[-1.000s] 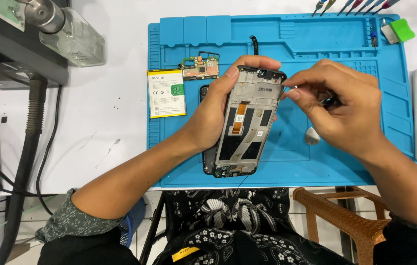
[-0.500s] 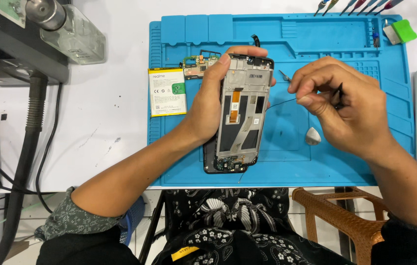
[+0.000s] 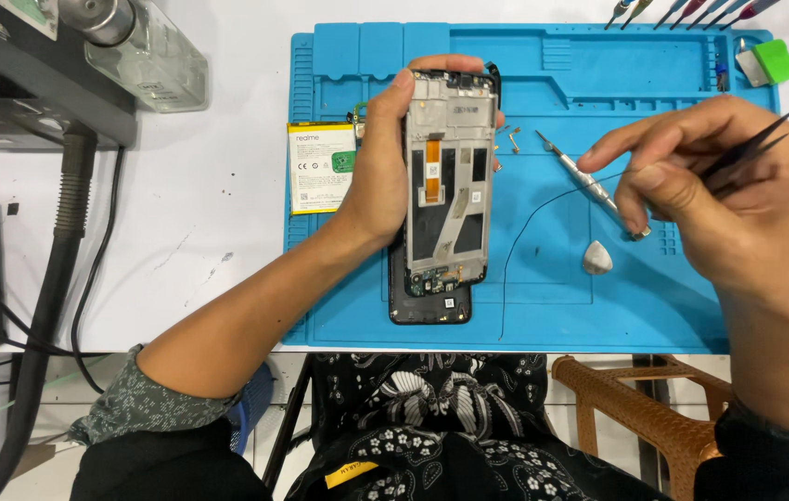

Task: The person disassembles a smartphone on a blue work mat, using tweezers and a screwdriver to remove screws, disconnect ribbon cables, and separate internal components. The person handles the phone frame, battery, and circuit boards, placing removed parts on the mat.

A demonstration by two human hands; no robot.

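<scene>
My left hand (image 3: 383,172) grips an opened phone frame (image 3: 448,181) upright over the blue repair mat (image 3: 543,306), its bare inside facing me. Under the frame lies a black back cover (image 3: 429,304). My right hand (image 3: 724,199) is off to the right, holding black tweezers (image 3: 749,141) and pinching a thin black wire (image 3: 543,199) that curves down across the mat. A small metal screwdriver (image 3: 580,176) lies between the frame and my right hand. A phone battery (image 3: 322,169) rests at the mat's left edge.
A white triangular pick (image 3: 596,258) lies on the mat. Tool tips (image 3: 682,11) line the top edge, with a green-and-white object (image 3: 767,61) at the top right. A glass bottle (image 3: 139,46), grey equipment and thick cables (image 3: 51,269) occupy the left. A brown stool (image 3: 640,408) stands below.
My right hand has pulled away to the right from the frame, drawing the thin black wire out. My left hand has turned the frame upright.
</scene>
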